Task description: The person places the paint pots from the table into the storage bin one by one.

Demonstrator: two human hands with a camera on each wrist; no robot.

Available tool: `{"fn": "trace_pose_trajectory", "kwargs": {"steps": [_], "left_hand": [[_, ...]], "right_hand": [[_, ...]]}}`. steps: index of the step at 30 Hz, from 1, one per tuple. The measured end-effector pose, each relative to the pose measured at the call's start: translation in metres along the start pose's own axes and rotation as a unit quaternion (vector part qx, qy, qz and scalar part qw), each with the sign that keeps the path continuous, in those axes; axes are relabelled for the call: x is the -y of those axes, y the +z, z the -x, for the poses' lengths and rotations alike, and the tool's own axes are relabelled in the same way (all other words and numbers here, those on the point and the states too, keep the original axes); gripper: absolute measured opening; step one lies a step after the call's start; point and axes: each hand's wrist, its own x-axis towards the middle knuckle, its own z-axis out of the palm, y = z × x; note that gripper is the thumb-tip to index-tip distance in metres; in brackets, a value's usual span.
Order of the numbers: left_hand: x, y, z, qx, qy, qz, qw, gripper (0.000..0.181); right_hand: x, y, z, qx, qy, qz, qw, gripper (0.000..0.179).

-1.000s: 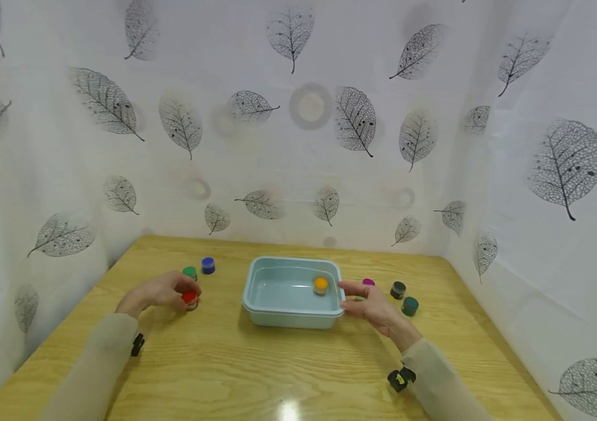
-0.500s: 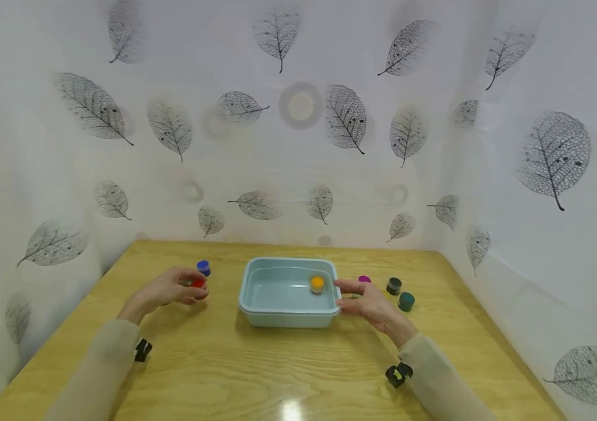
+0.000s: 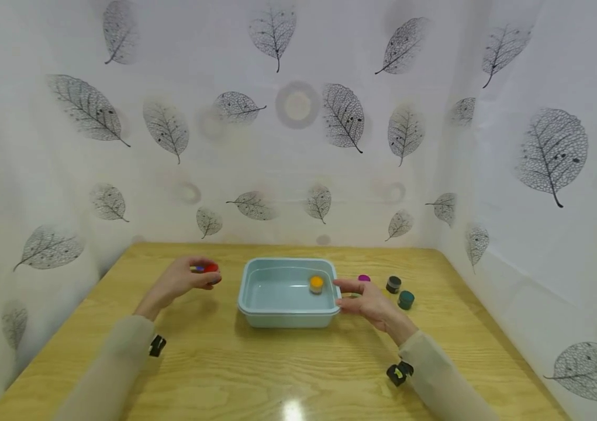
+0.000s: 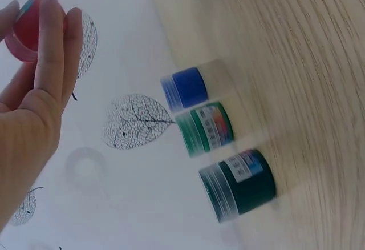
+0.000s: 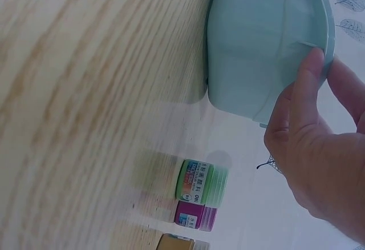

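Pale wood makes up the bench [image 3: 256,374], its nearest stretch crossed by two cream sleeves [image 3: 442,371]. Right hand [image 3: 377,310]: gripping the right-hand rim of a light blue basin [image 3: 293,320] between fingers and thumb. The basin sits level on the bench; one orange jar [image 3: 316,285] stands inside, toward its right end. Past that hand I note a teal jar [image 3: 406,300], a black jar [image 3: 393,285] and a magenta jar [image 3: 363,278]. The right wrist view adds a light green jar [image 5: 197,180] just beside the magenta one, and a mustard jar [image 5: 175,242], partly cut off. Left hand [image 3: 179,282]: gripping a red jar [image 3: 211,268], held clear of the bench, left of the basin. Upright in a row, per the left wrist view: a blue jar [image 4: 187,87], a green jar [image 4: 206,129] and a dark green jar [image 4: 245,184]. Rear: white curtain [image 3: 293,175], leaf-printed.
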Motion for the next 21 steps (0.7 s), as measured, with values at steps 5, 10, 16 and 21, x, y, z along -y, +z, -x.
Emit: {"fn": "trace_pose_trajectory", "kwargs": {"steps": [5, 10, 16, 21], "left_hand": [[-0.008, 0.010, -0.005, -0.010, 0.019, 0.004, 0.9998, 0.049], [-0.013, 0.022, -0.009, -0.023, 0.018, 0.008, 0.9995, 0.050], [-0.016, 0.033, -0.017, -0.044, 0.009, 0.022, 0.9987, 0.052], [-0.016, 0.041, -0.021, -0.057, 0.014, 0.025, 0.9980, 0.051]], "right_hand": [[0.000, -0.001, 0.000, -0.001, 0.000, -0.001, 1.0000, 0.063], [0.000, -0.001, 0.000, -0.001, 0.002, -0.001, 1.0000, 0.063], [0.000, -0.001, 0.000, -0.005, 0.003, 0.001, 1.0000, 0.063], [0.001, 0.000, 0.000, -0.007, 0.006, 0.001, 1.0000, 0.063]]}}
